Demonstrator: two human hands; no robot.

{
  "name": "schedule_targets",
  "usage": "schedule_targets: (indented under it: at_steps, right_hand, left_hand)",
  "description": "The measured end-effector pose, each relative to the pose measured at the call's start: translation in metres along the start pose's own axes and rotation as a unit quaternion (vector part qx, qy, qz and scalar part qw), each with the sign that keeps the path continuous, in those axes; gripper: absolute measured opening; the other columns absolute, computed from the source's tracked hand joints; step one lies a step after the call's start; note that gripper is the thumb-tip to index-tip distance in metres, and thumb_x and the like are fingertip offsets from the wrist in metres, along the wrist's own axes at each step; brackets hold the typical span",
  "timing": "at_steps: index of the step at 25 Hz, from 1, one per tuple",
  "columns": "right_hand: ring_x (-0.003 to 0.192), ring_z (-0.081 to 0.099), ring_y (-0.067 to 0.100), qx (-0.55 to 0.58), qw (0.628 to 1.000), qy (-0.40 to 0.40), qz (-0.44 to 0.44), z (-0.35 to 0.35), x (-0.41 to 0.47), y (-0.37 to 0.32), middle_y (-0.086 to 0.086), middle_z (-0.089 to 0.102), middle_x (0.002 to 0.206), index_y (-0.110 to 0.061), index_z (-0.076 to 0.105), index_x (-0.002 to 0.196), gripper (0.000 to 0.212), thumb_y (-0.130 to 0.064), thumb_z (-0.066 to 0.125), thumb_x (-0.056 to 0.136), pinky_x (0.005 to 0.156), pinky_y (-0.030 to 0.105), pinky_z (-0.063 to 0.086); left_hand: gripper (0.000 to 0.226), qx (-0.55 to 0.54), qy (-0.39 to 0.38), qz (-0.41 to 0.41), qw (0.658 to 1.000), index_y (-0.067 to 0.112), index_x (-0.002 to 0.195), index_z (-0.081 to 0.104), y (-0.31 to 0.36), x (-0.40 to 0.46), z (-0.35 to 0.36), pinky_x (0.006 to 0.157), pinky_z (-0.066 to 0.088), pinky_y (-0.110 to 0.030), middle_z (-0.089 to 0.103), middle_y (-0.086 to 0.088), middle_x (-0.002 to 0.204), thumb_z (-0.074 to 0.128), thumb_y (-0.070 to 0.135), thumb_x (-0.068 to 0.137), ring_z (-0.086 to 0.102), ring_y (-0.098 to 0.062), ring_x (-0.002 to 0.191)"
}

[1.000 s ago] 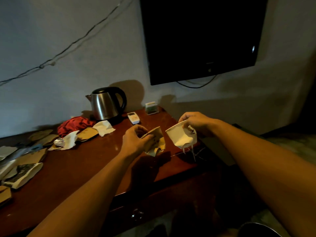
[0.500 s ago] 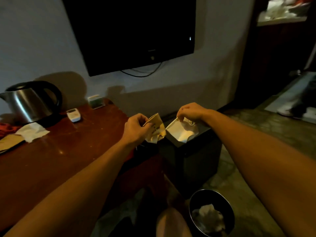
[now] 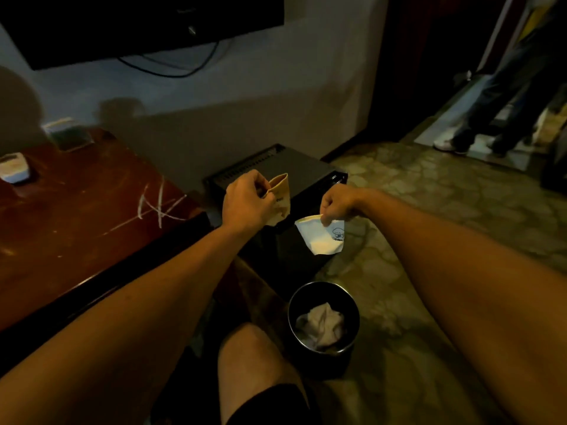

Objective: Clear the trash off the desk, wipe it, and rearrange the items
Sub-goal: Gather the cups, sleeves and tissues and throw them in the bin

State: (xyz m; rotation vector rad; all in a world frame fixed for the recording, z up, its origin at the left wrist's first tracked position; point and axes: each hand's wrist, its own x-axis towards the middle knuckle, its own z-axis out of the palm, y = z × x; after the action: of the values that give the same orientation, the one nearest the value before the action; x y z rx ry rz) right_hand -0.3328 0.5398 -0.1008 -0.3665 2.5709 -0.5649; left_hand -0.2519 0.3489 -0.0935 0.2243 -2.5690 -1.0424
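Head view, from the biggest things down: the stone-patterned floor [image 3: 429,216] fills the right half, and the dark red wooden desk [image 3: 76,228] takes up the left, its top streaked with pale scratches. Above the desk we see the lower edge of a black wall-mounted television [image 3: 138,26] with a cable looping beneath it. A black box-like cabinet [image 3: 270,167] stands on the floor just beside the desk's right end. Nearer to us, a round black trash bin [image 3: 323,320] sits on the floor with crumpled whitish paper [image 3: 319,325] inside it; a bare knee [image 3: 245,357] shows just left of the bin.

Both forearms reach out over the cabinet. The left hand [image 3: 247,204] has its fingers curled round a tan paper wrapper [image 3: 280,199] — held in the air, off the desk, over the cabinet. The right hand [image 3: 337,205] pinches the top edge of a white paper bag [image 3: 320,237] with a small dark printed logo; the bag hangs below the fingers, above the floor and beyond the bin.

At the desk's far edge stand a small box [image 3: 66,133] and a white remote [image 3: 13,170] — both blurred. In the doorway at upper right we see someone's legs [image 3: 503,96] and pale shoes.
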Motion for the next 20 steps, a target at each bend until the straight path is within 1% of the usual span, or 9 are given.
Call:
schedule_targets:
  at_steps: [4,6,8,10,12,14,16,18,20]
  right_hand:
    - [0.099,0.060,0.023,-0.003,1.000,0.011,0.014,0.040,0.013,0.037,0.005,0.060,0.094,-0.010,0.063,0.097,0.017,-0.009,0.072,0.083,0.084,0.031,0.051]
    - [0.100,0.058,0.024,0.007,1.000,0.006,0.022,0.062,0.021,0.052,0.006,0.057,0.102,-0.008,0.059,0.114,0.035,-0.009,0.073,0.082,0.085,0.032,0.051]
    - [0.107,0.056,0.027,0.026,0.999,-0.011,0.017,0.078,0.031,0.060,0.006,0.052,0.114,-0.012,0.050,0.130,0.057,-0.011,0.077,0.080,0.084,0.034,0.051]
    - [0.114,0.055,0.026,0.096,0.994,-0.043,0.008,0.084,0.040,0.058,0.001,0.052,0.122,-0.022,0.050,0.132,0.066,-0.015,0.081,0.075,0.090,0.037,0.051]
    - [0.112,0.055,0.020,0.180,0.980,-0.089,0.005,0.084,0.046,0.050,-0.001,0.057,0.121,-0.029,0.058,0.119,0.055,-0.018,0.083,0.072,0.095,0.039,0.049]
    - [0.109,0.056,0.014,0.198,0.971,-0.134,0.002,0.085,0.049,0.044,-0.003,0.061,0.115,-0.030,0.064,0.107,0.038,-0.016,0.080,0.075,0.095,0.037,0.048]
    - [0.100,0.058,0.012,0.164,0.975,-0.149,-0.002,0.093,0.052,0.045,-0.003,0.063,0.103,-0.027,0.065,0.098,0.025,-0.013,0.077,0.080,0.086,0.032,0.049]
    - [0.089,0.057,0.012,0.124,0.982,-0.140,-0.015,0.101,0.056,0.052,-0.004,0.061,0.091,-0.025,0.063,0.091,0.019,-0.011,0.074,0.083,0.073,0.028,0.047]
    - [0.090,0.057,0.014,0.055,0.992,-0.112,-0.031,0.109,0.058,0.063,-0.005,0.058,0.087,-0.024,0.061,0.089,0.019,-0.010,0.072,0.083,0.070,0.025,0.044]
  left_hand:
    - [0.007,0.003,-0.054,0.009,0.999,0.018,0.095,0.062,-0.013,-0.015,0.040,0.074,0.056,-0.028,0.065,-0.002,0.105,0.067,0.019,0.090,0.062,-0.014,0.096]
    - [0.007,0.011,-0.073,0.003,0.997,0.019,0.094,0.064,-0.027,-0.021,0.058,0.075,0.059,-0.033,0.067,-0.003,0.103,0.067,0.023,0.090,0.064,-0.016,0.094]
    - [0.006,0.028,-0.110,-0.007,0.994,0.021,0.094,0.065,-0.043,-0.025,0.072,0.072,0.058,-0.033,0.068,-0.002,0.100,0.068,0.025,0.090,0.065,-0.015,0.091]
    - [0.005,0.038,-0.164,-0.016,0.986,0.024,0.092,0.065,-0.059,-0.027,0.084,0.068,0.054,-0.028,0.068,0.000,0.095,0.068,0.026,0.090,0.065,-0.014,0.088]
    - [0.004,0.026,-0.222,-0.022,0.975,0.024,0.088,0.065,-0.071,-0.029,0.094,0.067,0.052,-0.028,0.069,-0.001,0.090,0.068,0.026,0.089,0.066,-0.014,0.085]
    - [0.007,0.009,-0.263,-0.026,0.964,0.023,0.086,0.063,-0.079,-0.032,0.104,0.069,0.050,-0.028,0.067,-0.001,0.086,0.070,0.023,0.087,0.063,-0.014,0.081]
    - [0.015,-0.015,-0.275,-0.032,0.961,0.021,0.086,0.059,-0.084,-0.035,0.115,0.068,0.047,-0.025,0.063,0.002,0.084,0.074,0.019,0.084,0.059,-0.011,0.078]
    - [0.021,0.000,-0.277,-0.030,0.960,0.017,0.090,0.055,-0.088,-0.037,0.124,0.065,0.045,-0.022,0.059,0.004,0.082,0.074,0.017,0.082,0.055,-0.008,0.074]
    - [0.024,0.053,-0.278,-0.027,0.959,0.018,0.095,0.052,-0.094,-0.036,0.133,0.072,0.051,-0.029,0.061,0.002,0.088,0.073,0.017,0.083,0.060,-0.014,0.082]
